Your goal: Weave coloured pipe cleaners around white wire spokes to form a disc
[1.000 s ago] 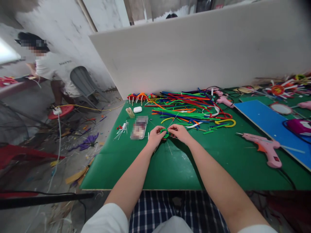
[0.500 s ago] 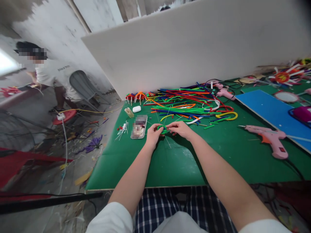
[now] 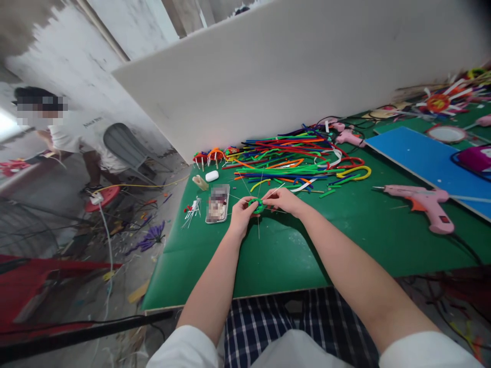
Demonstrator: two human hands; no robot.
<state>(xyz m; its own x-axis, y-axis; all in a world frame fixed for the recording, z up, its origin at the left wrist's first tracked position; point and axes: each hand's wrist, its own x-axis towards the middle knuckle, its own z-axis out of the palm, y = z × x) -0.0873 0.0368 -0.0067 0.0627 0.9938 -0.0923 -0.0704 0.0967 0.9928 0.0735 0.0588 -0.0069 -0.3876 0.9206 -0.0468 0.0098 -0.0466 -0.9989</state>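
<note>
Between my hands, just over the green tabletop (image 3: 284, 255), is a small round green coil (image 3: 256, 206) with thin pale sticks or wires radiating from it. Its finer build is too small to make out. My left hand (image 3: 241, 213) is closed on the coil's left side, thumb on top. From the right, the fingers of my right hand (image 3: 284, 200) pinch the coil's edge. Beyond them lies a heap of colourful flexible strips (image 3: 284, 161), in red, green, blue, orange and yellow. A phone (image 3: 218, 204) lies left of my left hand.
A pink glue gun (image 3: 422, 202) lies at right, near a blue board (image 3: 425, 158). White sticks with red tips (image 3: 192, 212), a white case (image 3: 211, 176) and small orange pieces (image 3: 217, 155) are at left. A white partition (image 3: 268, 82) stands behind. Another person (image 3: 69, 135) is at far left.
The coil has turned slightly between my fingers, so its radiating sticks point in different directions. Both hands keep their hold. The whole view has tilted a little.
</note>
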